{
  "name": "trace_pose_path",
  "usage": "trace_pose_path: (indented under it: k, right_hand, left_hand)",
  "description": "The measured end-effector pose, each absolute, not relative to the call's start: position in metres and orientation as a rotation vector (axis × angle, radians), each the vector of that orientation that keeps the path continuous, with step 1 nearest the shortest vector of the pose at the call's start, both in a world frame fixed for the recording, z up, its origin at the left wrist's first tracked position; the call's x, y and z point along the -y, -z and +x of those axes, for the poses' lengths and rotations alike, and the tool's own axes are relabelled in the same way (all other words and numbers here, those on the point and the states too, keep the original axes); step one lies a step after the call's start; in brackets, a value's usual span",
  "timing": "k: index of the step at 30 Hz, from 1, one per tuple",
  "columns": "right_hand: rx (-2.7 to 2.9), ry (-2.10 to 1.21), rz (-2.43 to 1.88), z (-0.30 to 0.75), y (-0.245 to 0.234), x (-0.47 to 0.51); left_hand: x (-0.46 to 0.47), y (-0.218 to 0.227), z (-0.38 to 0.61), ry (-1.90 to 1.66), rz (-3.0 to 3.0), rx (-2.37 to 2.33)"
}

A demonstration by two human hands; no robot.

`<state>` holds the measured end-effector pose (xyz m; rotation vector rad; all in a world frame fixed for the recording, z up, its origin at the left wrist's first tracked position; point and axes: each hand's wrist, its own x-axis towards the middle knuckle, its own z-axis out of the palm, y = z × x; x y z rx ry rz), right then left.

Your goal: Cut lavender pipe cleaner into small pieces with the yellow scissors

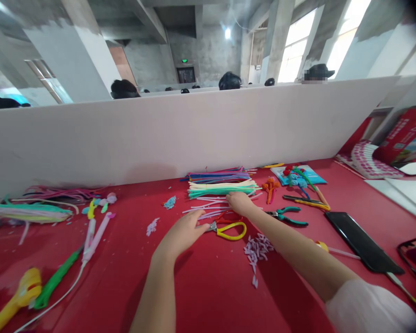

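Note:
My right hand (pixel 240 202) reaches into the loose lilac pipe cleaners (pixel 208 209) lying in front of a stacked bundle of green, cream and purple pipe cleaners (pixel 222 184); its fingers curl down onto the strands. My left hand (pixel 182 235) rests on the red table with its fingers together, pointing at the blades of the yellow-handled scissors (pixel 230 229), nearly touching them. A small heap of cut lilac pieces (pixel 257 249) lies right of the scissors, under my right forearm.
Teal-handled pliers (pixel 288 216), orange and red craft flowers (pixel 293 178), a black phone (pixel 362 240) and boxes (pixel 404 138) sit to the right. More pipe cleaners (pixel 31 212), a yellow tool (pixel 19 296) and green stems lie left. A white partition (pixel 194 134) bounds the table; other people's heads show beyond.

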<state>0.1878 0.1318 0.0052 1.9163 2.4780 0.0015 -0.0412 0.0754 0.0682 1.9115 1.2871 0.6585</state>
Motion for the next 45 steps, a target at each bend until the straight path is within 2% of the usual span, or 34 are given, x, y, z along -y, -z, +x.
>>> trace_pose_path:
  k: [5,11,16,22,25,30,36,41,45]
  right_hand:
    - [-2.508,-0.090,2.052,0.187,-0.021,-0.128]
    - [-2.694,-0.289,2.160,0.193,-0.070,-0.088]
    - [-2.983,-0.504,2.344,0.207,-0.100,-0.048]
    - [-2.896,-0.635,2.623,0.230,-0.108,-0.037]
    - [-2.946,-0.611,2.561,0.236,-0.111,-0.036]
    - [-3.036,-0.417,2.451,0.235,-0.119,-0.032]
    - [-3.090,-0.303,2.337,0.231,-0.121,-0.028]
    - [-3.150,-0.261,2.338,0.229,-0.122,-0.025]
    - [-3.128,-0.308,2.374,0.232,-0.122,-0.025]
  left_hand:
    - [-0.076,-0.075,-0.040,-0.645,1.999,-1.281]
    - [-0.077,-0.090,-0.033,-0.970,2.127,-1.459]
    - [-0.072,-0.094,-0.027,-0.763,2.132,-1.326]
    - [-0.066,-0.100,-0.024,-0.625,2.026,-1.198]
    - [-0.067,-0.101,-0.022,-0.659,1.913,-1.136]
    - [-0.069,-0.104,-0.018,-1.009,2.010,-1.346]
    - [-0.056,-0.114,-0.006,-1.098,2.074,-1.332]
    - [-0.053,-0.112,-0.003,-0.841,2.134,-1.311]
    - [-0.054,-0.110,-0.007,-0.779,2.165,-1.356]
